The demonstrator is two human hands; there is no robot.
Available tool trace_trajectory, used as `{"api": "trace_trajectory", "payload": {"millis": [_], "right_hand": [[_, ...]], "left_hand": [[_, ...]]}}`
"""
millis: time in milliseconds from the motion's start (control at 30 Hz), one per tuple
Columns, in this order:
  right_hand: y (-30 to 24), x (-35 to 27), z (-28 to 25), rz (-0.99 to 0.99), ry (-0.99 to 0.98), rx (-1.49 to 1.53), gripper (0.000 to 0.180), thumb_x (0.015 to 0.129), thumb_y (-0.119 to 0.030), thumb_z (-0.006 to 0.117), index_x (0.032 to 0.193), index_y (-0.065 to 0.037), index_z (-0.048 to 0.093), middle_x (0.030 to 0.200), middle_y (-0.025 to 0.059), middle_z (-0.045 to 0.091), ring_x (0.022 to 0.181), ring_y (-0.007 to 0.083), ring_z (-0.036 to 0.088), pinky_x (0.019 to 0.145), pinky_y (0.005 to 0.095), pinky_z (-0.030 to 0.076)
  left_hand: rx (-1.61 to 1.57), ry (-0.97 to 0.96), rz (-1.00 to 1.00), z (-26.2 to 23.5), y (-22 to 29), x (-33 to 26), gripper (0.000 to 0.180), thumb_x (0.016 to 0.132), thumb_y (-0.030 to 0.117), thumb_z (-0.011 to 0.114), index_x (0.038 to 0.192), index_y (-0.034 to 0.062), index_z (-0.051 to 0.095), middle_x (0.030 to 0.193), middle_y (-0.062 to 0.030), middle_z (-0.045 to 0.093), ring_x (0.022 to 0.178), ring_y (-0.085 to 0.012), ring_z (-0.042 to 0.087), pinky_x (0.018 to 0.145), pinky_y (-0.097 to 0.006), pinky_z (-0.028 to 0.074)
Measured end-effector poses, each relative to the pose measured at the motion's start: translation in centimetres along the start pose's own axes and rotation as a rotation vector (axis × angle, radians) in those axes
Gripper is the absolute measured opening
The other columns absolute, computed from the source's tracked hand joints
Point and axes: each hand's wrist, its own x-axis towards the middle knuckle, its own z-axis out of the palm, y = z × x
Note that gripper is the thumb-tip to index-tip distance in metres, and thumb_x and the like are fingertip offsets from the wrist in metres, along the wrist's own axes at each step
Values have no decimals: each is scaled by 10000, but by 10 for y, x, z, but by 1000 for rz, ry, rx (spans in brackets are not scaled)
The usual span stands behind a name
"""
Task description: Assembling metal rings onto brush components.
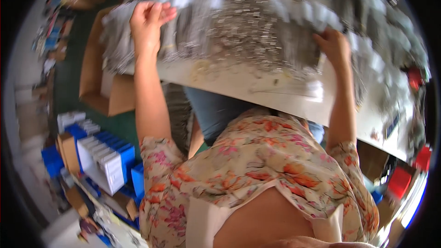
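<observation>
Floral blouse (257, 165) fills my view; left hand (149, 20) curls loosely over the silvery metal pieces (239, 23), right hand (334, 46) rests there, grip unclear.

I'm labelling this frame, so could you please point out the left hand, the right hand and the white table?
left hand (149, 20), head view, back of the hand
right hand (334, 46), head view, back of the hand
white table (257, 87), head view, bare front edge

light: bright, even daylight | blur: strong motion smear at top | edges: fisheye bending, black corners
</observation>
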Motion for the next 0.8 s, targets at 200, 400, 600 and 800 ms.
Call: {"api": "trace_trajectory", "payload": {"millis": [200, 400, 600, 800], "right_hand": [[1, 4, 2, 14, -4, 322, 252, 715, -279, 651, 802, -43, 679, 681, 86, 655, 641, 162, 620, 622, 297, 462], [13, 7, -15, 43, 65, 392, 308, 706, -312, 689, 834, -32, 687, 693, 70, 648, 635, 138, 584, 612, 276, 452], [9, -8, -73, -78, 217, 933, 174, 846, -139, 555, 807, 23, 604, 627, 47, 585, 550, 93, 564, 488, 232, 445], [75, -54, -65, -120, 270, 174, 164, 807, -86, 513, 882, -85, 658, 808, 33, 618, 684, 132, 574, 649, 261, 472]], "left_hand": [[158, 294, -65, -101, 0, 13, 110, 896, 91, 519, 915, -18, 510, 842, -103, 582, 697, -166, 590, 687, -334, 549], [963, 19, -313, -126, -42, 25, 353, 812, 352, 627, 828, -1, 616, 643, -26, 567, 568, -113, 501, 481, -279, 376], [1036, -238, -224, -202, -92, 59, 263, 811, 217, 633, 889, -34, 635, 728, -55, 630, 646, -110, 553, 597, -263, 436], [1139, -216, -304, -179, -82, 64, 188, 854, 125, 543, 771, -42, 565, 635, -48, 537, 584, -138, 460, 603, -289, 388]]}}
